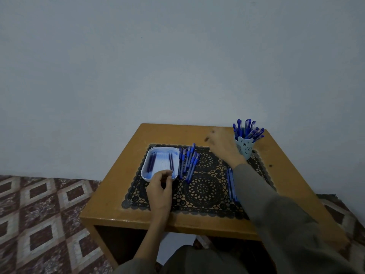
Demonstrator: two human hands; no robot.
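Note:
A white tray point(145, 176) sits at the left of a black lace mat point(204, 187) and holds thin dark refills point(171, 162). Beside its right side lie several blue capped pens point(188, 163). My left hand point(160, 187) is over the tray's front right corner with its fingers curled; whether they pinch anything is unclear. My right hand point(221, 144), blurred, reaches across the back of the table with fingers stretched out, just left of a light blue bear-face cup point(245, 148) full of blue pens point(247, 130). More blue pens point(231, 183) lie partly under my right sleeve.
The small wooden table point(116, 196) stands against a pale wall, with an open space under its top. Patterned tiles point(39, 214) cover the floor on the left. The cup stands close to the table's back right corner.

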